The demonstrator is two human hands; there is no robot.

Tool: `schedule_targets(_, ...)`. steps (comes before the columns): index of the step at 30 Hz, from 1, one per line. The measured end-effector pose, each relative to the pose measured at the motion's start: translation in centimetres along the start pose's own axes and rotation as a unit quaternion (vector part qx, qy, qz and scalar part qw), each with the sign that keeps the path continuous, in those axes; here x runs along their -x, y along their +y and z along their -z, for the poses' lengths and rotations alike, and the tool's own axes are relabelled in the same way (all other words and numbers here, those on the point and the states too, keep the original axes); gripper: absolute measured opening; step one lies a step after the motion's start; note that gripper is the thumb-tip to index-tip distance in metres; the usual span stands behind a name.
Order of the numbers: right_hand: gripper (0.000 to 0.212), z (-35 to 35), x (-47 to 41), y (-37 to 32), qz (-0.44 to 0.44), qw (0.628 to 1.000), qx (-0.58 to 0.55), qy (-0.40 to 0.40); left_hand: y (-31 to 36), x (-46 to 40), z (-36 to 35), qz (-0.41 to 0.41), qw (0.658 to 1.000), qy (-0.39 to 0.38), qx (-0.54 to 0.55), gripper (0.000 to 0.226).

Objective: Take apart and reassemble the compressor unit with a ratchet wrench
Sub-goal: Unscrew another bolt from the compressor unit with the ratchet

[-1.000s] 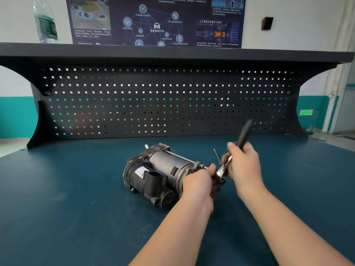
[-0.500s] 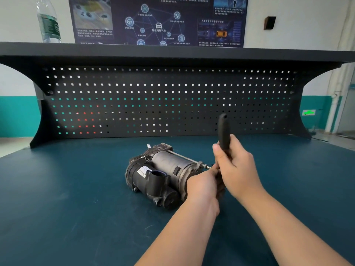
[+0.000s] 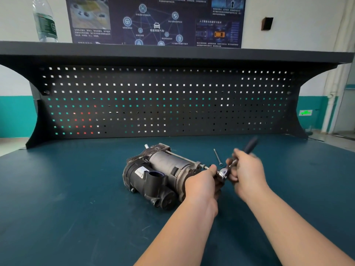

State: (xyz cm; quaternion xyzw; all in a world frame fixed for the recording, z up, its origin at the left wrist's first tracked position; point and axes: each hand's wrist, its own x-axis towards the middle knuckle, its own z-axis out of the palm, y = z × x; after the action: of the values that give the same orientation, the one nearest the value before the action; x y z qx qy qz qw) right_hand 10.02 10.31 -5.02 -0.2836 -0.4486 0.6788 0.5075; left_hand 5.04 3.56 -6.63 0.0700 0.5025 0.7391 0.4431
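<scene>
The compressor unit (image 3: 157,174), grey and black, lies on its side in the middle of the blue bench top (image 3: 67,198). My left hand (image 3: 201,186) curls round its right end, fingers at the chrome head of the ratchet wrench (image 3: 223,172). The wrench's black handle (image 3: 250,144) slants up to the right out of my right hand (image 3: 247,173), which grips it and is blurred by motion. A long bolt sticks out of the unit's right end toward the wrench head. One loose bolt (image 3: 218,157) lies on the bench just behind my hands.
A black pegboard back panel (image 3: 163,100) rises behind the bench under a dark shelf (image 3: 172,51). A plastic water bottle (image 3: 45,22) stands on the shelf at the left. A poster hangs on the wall above.
My right hand has swung the wrench handle from upright back down to the right, as it stood a second ago. My left hand stays on the unit's right end.
</scene>
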Motion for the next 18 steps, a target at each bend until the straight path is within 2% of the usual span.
schedule_targets(1,0.021,0.0,0.3,-0.1,0.111,0.990,0.086,-0.023,0.0,0.1,0.0,0.000,1.000,-0.007,-0.008,0.023)
schedule_targets(3,0.017,0.0,1.3,-0.1,0.295,0.921,0.241,-0.086,0.0,0.4,0.0,0.005,0.999,-0.027,-0.018,0.013)
schedule_targets(4,0.016,0.0,1.7,0.0,0.340,0.887,0.288,-0.122,0.0,0.4,0.0,0.009,0.999,-0.033,-0.015,0.012)
schedule_targets(5,0.017,0.0,2.0,0.0,0.356,0.870,0.308,-0.146,0.1,0.3,0.0,0.012,0.999,-0.035,-0.010,0.013)
schedule_targets(6,0.017,0.0,2.1,0.0,0.351,0.874,0.299,-0.155,0.1,0.3,0.1,0.012,0.999,-0.035,-0.009,0.013)
schedule_targets(7,0.016,0.0,2.1,-0.1,0.330,0.894,0.267,-0.147,0.1,0.2,0.1,0.013,0.999,-0.034,-0.012,0.013)
schedule_targets(9,0.018,-0.3,1.4,-0.4,0.237,0.952,0.179,-0.073,0.1,0.1,0.1,0.014,0.999,-0.028,-0.017,0.014)
schedule_targets(11,0.022,-0.1,0.2,-0.4,0.040,0.997,0.059,0.008,0.1,0.1,0.0,0.016,1.000,-0.022,-0.012,0.013)
schedule_targets(12,0.024,0.1,-0.1,-0.2,-0.074,0.997,-0.012,0.025,0.2,0.2,-0.1,0.019,1.000,-0.022,-0.009,0.012)
schedule_targets(14,0.026,0.8,-0.4,0.5,-0.238,0.961,-0.137,0.040,0.2,0.4,-0.1,0.020,0.999,-0.025,-0.008,0.016)
schedule_targets(16,0.027,1.0,-0.3,0.8,-0.283,0.941,-0.181,0.045,0.2,0.4,-0.1,0.021,0.999,-0.023,-0.004,0.022)
schedule_targets(18,0.026,0.5,-0.2,0.6,-0.223,0.962,-0.157,0.033,0.3,0.4,-0.1,0.019,1.000,-0.015,-0.001,0.024)
